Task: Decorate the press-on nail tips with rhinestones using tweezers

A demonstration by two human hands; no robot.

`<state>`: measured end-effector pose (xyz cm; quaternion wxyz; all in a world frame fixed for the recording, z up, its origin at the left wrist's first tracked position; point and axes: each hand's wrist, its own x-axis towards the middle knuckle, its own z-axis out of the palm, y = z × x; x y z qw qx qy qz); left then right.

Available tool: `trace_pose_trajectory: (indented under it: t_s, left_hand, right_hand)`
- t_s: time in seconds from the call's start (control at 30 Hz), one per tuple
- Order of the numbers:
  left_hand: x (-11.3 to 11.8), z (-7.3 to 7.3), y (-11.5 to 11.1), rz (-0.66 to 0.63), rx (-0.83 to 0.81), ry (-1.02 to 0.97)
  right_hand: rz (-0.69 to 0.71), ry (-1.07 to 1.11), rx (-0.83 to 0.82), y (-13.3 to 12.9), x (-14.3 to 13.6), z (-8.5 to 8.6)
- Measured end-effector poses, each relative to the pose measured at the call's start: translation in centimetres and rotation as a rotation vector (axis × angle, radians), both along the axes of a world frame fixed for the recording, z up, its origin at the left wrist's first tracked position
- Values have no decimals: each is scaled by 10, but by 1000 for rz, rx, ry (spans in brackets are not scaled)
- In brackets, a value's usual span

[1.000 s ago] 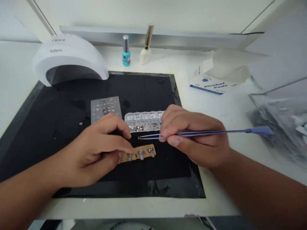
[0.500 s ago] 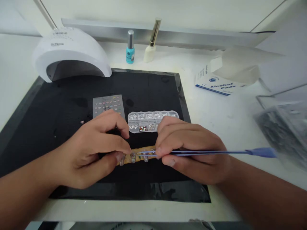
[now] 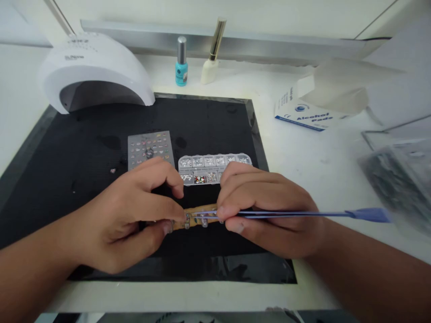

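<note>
My left hand [image 3: 134, 215] pinches the left end of a yellowish-brown strip [image 3: 195, 222] that carries several small, shiny false nails [image 3: 204, 220]. Between the thumb and fingers of my right hand [image 3: 266, 208] is a pair of blue tweezers [image 3: 292, 214]. The tips of the tweezers point left and reach the nails beside my left fingertips; whether they grip anything is too small to tell. My right fingers also lie over the right end of the strip. Just behind my hands is a clear compartment case [image 3: 215, 169] of rhinestones, partly covered by my right hand.
A sticker sheet [image 3: 150, 146] lies on the black mat [image 3: 208, 121]. A white nail lamp [image 3: 97, 67] stands at the back left. Behind the mat are a turquoise polish bottle [image 3: 181, 67] and a cream one [image 3: 210, 67]. An alcohol pads box [image 3: 303, 114] sits at right.
The view has shifted slightly. Both hands stay nearly in place with the strip and tweezers; my left fingertips now cover slightly more of the strip's left end.
</note>
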<state>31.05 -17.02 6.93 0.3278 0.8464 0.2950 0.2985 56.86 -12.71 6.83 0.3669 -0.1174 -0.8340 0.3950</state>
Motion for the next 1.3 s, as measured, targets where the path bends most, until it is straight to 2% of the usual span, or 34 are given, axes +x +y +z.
trace_pose_trajectory:
  t_s: [0.87, 1.2, 1.3]
  left_hand:
    - [2, -2, -2, 4, -5, 0]
    - [2, -2, 0, 0, -9, 7]
    - [2, -1, 0, 5, 5, 23]
  right_hand:
    - [5, -9, -3, 1, 0, 1]
    - [-5, 20, -48, 2, 2, -1]
    - [-36, 60, -111, 7, 6, -4]
